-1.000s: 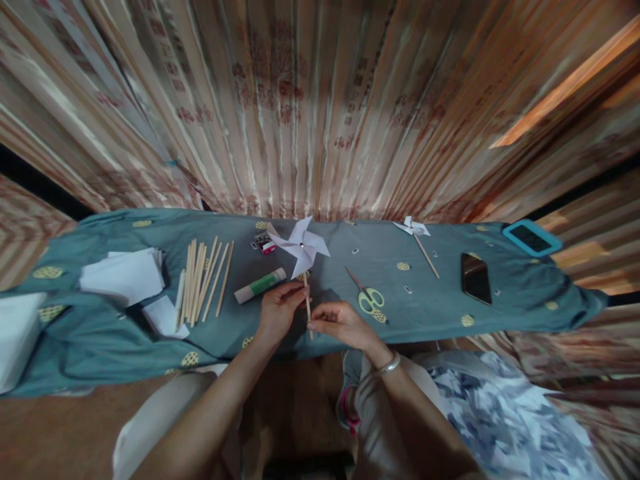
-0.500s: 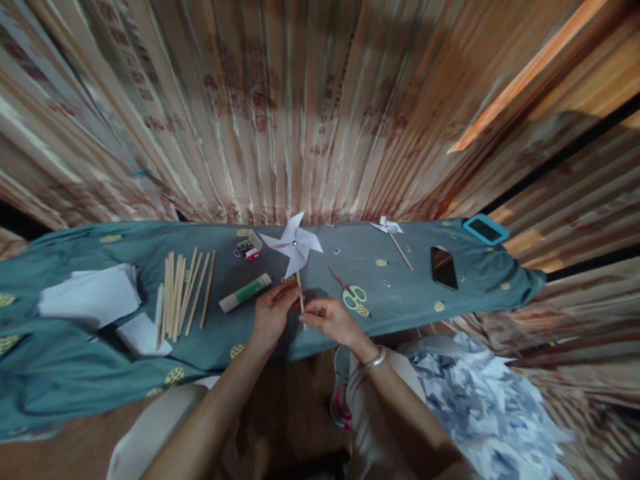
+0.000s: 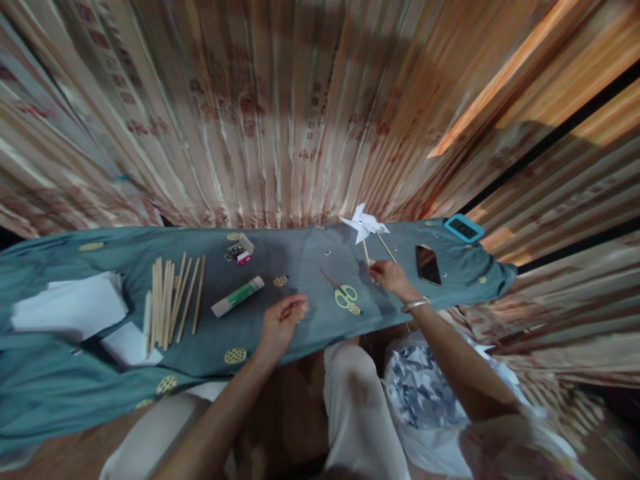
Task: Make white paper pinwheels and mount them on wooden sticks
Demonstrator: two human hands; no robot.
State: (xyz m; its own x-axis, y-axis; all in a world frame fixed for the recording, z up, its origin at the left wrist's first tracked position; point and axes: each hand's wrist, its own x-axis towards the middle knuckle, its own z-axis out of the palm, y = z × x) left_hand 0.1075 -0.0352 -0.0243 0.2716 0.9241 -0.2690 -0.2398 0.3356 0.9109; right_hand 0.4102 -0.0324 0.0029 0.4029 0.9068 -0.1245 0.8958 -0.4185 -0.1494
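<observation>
My right hand [image 3: 387, 277] is closed on the stick of a white paper pinwheel [image 3: 362, 225], holding it over the right part of the cloth-covered table. Just behind that pinwheel, a second pinwheel's stick [image 3: 387, 248] shows; its paper head is mostly hidden. My left hand [image 3: 283, 321] holds nothing, its fingers loosely bent and partly apart above the table's front edge. Between the hands lie scissors [image 3: 345, 295] with light green handles. A glue stick [image 3: 238, 297] with a green label lies left of my left hand.
Several wooden sticks [image 3: 173, 300] and a white pen-like stick [image 3: 147, 323] lie on the left, beside stacked white paper [image 3: 75, 307]. A small open box [image 3: 241, 252] sits farther back. At right are a phone [image 3: 428, 265], a blue-framed clock [image 3: 464, 229] and, below, a bag of paper scraps [image 3: 425, 387].
My right hand has carried the pinwheel rightward, close to the other pinwheel. My left hand has let go of the stick. The view has shifted slightly to the right.
</observation>
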